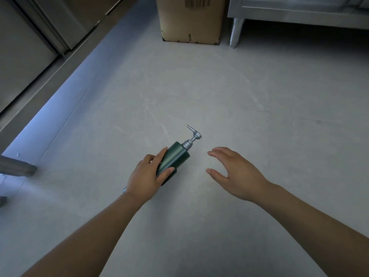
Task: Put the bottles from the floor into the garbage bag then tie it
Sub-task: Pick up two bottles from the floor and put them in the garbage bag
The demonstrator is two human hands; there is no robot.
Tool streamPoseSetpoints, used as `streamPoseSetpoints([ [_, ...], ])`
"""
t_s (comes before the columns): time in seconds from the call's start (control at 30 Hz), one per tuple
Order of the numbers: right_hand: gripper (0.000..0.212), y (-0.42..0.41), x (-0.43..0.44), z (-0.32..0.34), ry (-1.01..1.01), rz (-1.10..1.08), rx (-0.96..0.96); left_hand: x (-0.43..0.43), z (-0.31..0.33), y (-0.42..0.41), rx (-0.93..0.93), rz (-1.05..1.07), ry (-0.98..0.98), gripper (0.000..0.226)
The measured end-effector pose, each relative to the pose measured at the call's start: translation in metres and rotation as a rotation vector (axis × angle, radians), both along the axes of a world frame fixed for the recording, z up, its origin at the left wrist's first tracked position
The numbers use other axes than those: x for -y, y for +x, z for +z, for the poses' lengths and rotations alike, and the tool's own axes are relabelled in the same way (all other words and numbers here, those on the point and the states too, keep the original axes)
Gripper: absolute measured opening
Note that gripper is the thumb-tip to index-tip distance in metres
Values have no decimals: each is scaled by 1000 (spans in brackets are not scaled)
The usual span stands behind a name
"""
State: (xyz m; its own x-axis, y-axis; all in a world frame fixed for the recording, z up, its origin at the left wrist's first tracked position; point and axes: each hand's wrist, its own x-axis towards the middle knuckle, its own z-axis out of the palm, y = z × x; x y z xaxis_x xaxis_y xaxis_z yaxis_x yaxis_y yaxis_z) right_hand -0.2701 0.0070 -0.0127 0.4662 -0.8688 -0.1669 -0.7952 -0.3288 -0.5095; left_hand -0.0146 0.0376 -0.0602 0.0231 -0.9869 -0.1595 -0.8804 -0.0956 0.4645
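1. Nearest us, both forearms reach out over the grey floor (259, 86), and no garbage bag shows anywhere.
2. The left hand (146, 175) is wrapped around the lower body of a green pump bottle (175, 158), thumb on the near side, fingers over the far side.
3. The bottle's long axis slants away to the right, silver pump (192, 137) leading; whether it rests on the floor or is just lifted, I can't tell.
4. The right hand (234, 172) hovers just right of it, spread wide and empty, touching nothing.
5. Far off, a cardboard box (191, 23) stands beside a steel table leg (236, 32).
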Motion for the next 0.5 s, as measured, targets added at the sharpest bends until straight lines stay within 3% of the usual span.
streamPoseSetpoints([
  [0.3, 52, -46, 0, 46, -56, -186, -58, 46, 36, -54, -56, -115, -75, 62],
  [0.5, 52, -103, -1, 89, -91, -338, -163, 88, 65, -118, -198, -257, -106, 62],
])
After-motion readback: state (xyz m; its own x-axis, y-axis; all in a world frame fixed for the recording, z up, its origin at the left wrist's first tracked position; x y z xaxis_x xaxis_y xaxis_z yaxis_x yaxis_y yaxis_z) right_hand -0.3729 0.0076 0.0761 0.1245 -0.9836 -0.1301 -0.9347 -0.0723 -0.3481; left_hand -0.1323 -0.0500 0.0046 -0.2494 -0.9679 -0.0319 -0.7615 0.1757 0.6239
